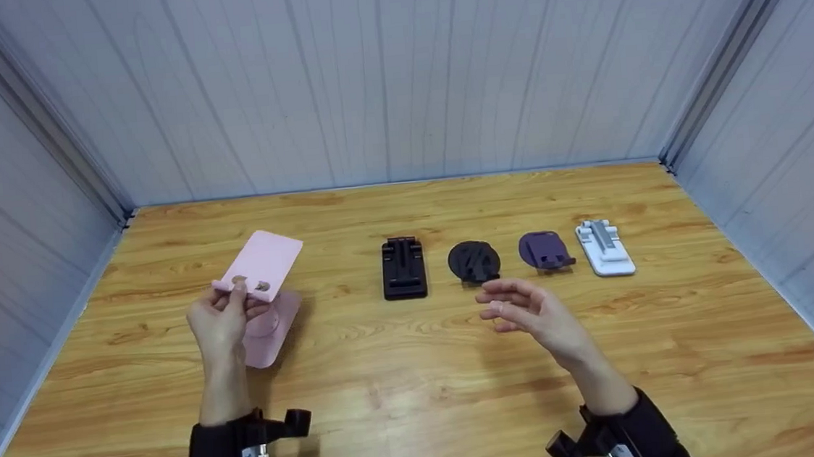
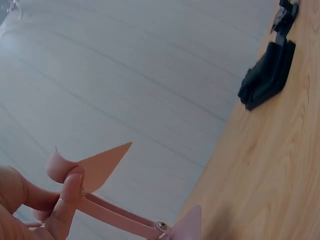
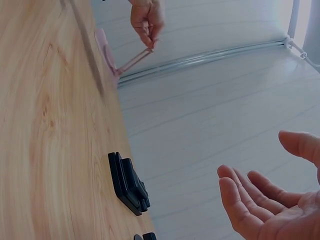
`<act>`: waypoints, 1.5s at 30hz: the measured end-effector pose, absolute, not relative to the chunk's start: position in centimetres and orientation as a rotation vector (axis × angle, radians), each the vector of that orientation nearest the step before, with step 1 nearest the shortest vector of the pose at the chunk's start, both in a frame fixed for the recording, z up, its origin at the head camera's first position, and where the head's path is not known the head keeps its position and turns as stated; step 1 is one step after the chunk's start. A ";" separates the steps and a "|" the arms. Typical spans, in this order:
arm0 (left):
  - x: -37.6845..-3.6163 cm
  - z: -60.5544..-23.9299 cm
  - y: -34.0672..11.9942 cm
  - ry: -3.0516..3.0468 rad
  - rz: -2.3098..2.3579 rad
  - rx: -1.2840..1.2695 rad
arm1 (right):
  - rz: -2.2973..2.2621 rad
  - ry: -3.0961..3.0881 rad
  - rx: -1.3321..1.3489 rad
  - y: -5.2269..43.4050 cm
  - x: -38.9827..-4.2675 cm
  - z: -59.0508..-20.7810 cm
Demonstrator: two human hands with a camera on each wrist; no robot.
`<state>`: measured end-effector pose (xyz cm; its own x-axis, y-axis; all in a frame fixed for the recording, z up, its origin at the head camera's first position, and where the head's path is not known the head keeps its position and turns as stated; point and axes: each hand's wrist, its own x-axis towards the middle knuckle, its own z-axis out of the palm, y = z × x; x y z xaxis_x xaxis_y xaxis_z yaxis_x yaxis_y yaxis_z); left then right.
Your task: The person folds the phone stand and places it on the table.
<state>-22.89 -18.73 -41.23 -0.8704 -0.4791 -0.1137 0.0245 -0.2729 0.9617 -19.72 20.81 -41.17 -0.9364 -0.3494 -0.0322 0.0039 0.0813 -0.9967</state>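
A pink phone stand is unfolded at the left of the table, its base plate low and its upper plate raised on an arm. My left hand pinches the lipped lower edge of the upper plate between thumb and fingers. In the left wrist view, the stand's hinged arm runs down from the fingers to the base. My right hand hovers above the table with fingers loosely bent and nothing in it. Nearest to it are a round black phone stand and a purple phone stand, both folded.
A black rectangular phone stand lies folded at the middle of the wooden table. Farther right lies a white folded phone stand. Pale panel walls enclose the back and both sides.
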 end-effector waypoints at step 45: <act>-17.6 -41.6 2.1 -1.776 -2.649 -0.100 | -2.355 1.758 -0.037 20.1 -20.4 -42.0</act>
<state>-17.57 2.07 -41.62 -0.9968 0.0761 0.0245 -0.0062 -0.3795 0.9252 -20.40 20.09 -41.98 -0.9792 -0.1762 -0.1005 0.1465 -0.2713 -0.9513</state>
